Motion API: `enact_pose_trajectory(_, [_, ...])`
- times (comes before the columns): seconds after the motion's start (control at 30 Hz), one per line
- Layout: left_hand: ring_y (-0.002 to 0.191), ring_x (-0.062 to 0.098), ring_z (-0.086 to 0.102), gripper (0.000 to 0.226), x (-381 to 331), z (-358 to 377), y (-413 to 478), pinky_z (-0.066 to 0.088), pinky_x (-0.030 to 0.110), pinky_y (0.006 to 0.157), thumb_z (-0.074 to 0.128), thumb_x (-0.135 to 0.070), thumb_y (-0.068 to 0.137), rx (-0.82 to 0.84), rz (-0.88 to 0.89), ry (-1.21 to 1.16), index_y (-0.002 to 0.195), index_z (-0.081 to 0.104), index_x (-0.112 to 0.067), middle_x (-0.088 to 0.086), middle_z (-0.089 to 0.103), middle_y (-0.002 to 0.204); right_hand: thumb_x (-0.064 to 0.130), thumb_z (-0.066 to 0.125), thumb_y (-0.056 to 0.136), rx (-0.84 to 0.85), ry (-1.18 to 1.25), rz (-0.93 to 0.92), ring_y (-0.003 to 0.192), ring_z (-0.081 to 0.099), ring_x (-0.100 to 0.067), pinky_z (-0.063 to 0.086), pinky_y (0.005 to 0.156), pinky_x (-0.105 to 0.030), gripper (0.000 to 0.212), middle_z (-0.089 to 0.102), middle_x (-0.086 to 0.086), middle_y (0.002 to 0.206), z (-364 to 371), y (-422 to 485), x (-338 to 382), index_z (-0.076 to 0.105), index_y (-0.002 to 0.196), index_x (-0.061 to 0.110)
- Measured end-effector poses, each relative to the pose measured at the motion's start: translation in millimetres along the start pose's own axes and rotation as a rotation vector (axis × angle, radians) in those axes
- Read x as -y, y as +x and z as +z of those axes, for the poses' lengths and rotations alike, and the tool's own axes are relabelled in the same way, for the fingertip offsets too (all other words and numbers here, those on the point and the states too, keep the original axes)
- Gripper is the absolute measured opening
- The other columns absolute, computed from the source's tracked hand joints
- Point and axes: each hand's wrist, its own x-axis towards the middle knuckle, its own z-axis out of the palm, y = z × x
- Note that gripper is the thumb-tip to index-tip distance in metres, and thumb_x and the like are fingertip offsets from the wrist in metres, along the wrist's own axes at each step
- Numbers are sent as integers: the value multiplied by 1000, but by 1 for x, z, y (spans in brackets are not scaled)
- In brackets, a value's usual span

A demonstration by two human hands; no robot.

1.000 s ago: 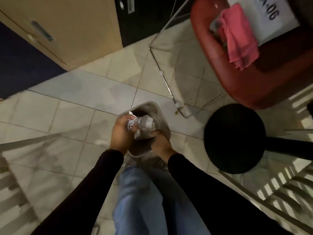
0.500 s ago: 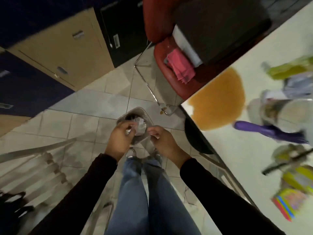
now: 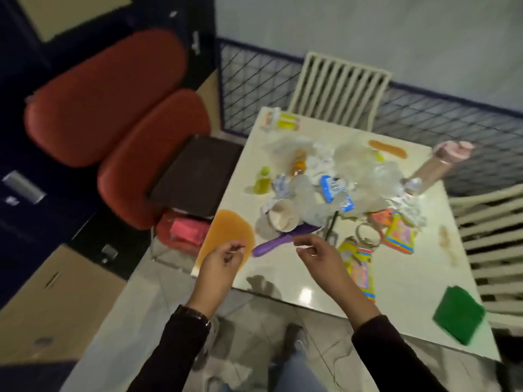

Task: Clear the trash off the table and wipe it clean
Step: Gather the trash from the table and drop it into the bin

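A cream table [image 3: 317, 281] carries a heap of trash [image 3: 334, 188]: clear plastic bags, crumpled tissues, a paper cup [image 3: 283, 217], small bottles and bright snack wrappers [image 3: 358, 267]. An orange spill [image 3: 226, 233] spreads over the near left corner. A purple handle [image 3: 278, 243] lies beside it. My left hand [image 3: 222, 260] hovers above the spill, fingers loosely curled, holding nothing. My right hand [image 3: 317, 251] hovers near the purple handle, also loosely curled and holding nothing. The bin with crumpled paper [image 3: 223, 366] shows between my arms on the floor.
A green cloth [image 3: 460, 316] lies at the table's near right corner. A pink-lidded tumbler [image 3: 433, 168] stands at the far right. Red chairs [image 3: 121, 131] sit left, one with a pink cloth [image 3: 186, 230] and a dark tray [image 3: 198, 176]. Cream slatted chairs [image 3: 336, 89] flank the table.
My hands let go of the crumpled paper into the floor bin and rose. The view swung up from the bin to the table.
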Motion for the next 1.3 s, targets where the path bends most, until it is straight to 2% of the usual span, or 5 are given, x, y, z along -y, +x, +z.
enact_pose_trajectory(0.33, [94,5,62,27,-57,178,78,46,19,87,60,-7,88,274,119,141,89,65,-34,-9,66,101,4,58,88,-217,86,155,72,59,11,42,64,-4,33,65,14,90,-157,27,-101,59,82,37])
enact_pose_trajectory(0.8, [141,44,18,62,-26,219,176,2,61,112,68,-24,79,130,71,1342,136,45,-24,21,24,152,9,57,90,-15,38,223,87,61,-11,47,76,-25,18,64,9,94,-203,79,-180,61,91,26])
enact_pose_trajectory(0.93, [111,26,57,35,-40,214,188,4,48,115,61,-7,77,60,133,1184,110,64,-19,4,66,108,10,56,90,28,-5,239,88,58,-6,44,72,-16,17,63,9,96,-196,92,-183,60,91,27])
enact_pose_trajectory(1.1, [94,22,59,29,-93,217,179,42,32,90,50,-5,86,-97,133,550,111,63,-11,1,65,98,11,56,89,-5,-166,236,96,54,-15,38,73,-22,22,55,3,110,-207,128,-182,64,109,15])
enact_pose_trajectory(1.3, [81,17,56,16,-106,212,164,41,21,73,55,-5,89,-161,112,345,100,62,-14,-2,61,85,30,56,88,-112,-470,341,129,35,-36,31,104,-40,33,43,-18,133,-207,215,-206,60,120,23])
